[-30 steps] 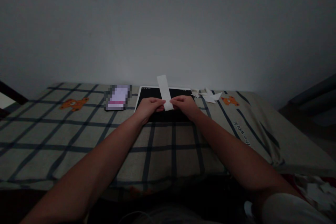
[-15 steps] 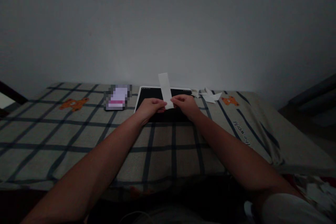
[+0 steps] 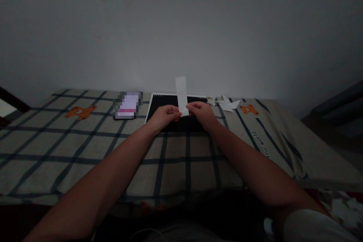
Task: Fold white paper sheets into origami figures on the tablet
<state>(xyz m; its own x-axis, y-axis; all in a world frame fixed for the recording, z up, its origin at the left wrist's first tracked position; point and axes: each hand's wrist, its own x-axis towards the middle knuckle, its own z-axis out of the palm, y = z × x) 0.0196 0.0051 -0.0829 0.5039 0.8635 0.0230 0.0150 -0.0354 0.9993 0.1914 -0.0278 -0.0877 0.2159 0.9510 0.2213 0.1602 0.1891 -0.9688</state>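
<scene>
Head cam: I see both hands, left hand (image 3: pixel 164 114) and right hand (image 3: pixel 200 112), pinching a paper strip (image 3: pixel 182 94) over a black pad (image 3: pixel 170 106); the cloth's (image 3: pixel 85 136) writing is unreadable.

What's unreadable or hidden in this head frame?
- Lower end of the paper strip: covered by the fingers of the left hand and right hand.
- Phone screen: pixelated, unreadable.
- Black board: near edge hidden behind both hands.
- White folded paper pieces: too small and dim to tell their shapes.
- Bedsheet lettering: too small to read.
</scene>
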